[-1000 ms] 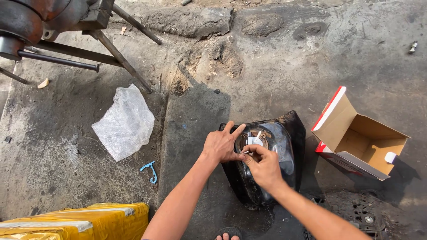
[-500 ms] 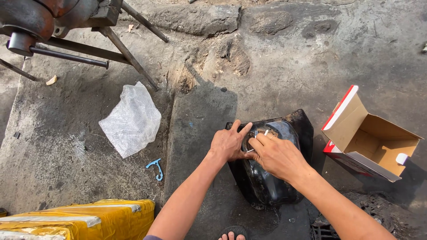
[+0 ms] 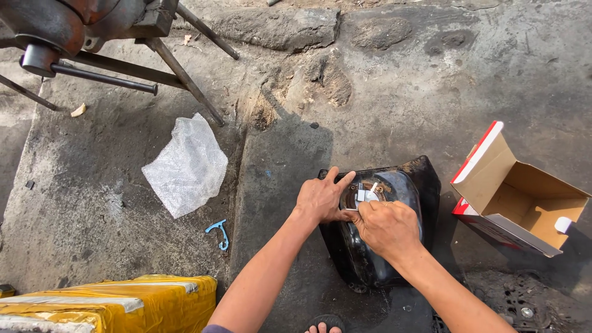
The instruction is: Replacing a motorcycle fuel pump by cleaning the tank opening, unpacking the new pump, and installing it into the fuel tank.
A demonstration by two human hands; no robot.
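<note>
We kneel over a rough concrete floor point(image 3: 123, 203), with a rusty machine on metal legs point(image 3: 92, 37) at the far left. Near centre lies a black motorcycle fuel tank point(image 3: 401, 246), its round opening point(image 3: 367, 194) facing up. To its right sits an open cardboard box point(image 3: 524, 197) with a red edge. At the near left we see a bundle wrapped in yellow tape point(image 3: 111, 305), and beyond it a crumpled sheet of bubble wrap point(image 3: 185, 166). Our left hand point(image 3: 320, 198) rests spread on the tank, thumb against the opening's rim. Our right hand point(image 3: 385, 227) is curled, fingers pinching a small white fitting point(image 3: 368, 194) at the opening. A small blue clip point(image 3: 219, 233) lies on the floor left of the tank.
</note>
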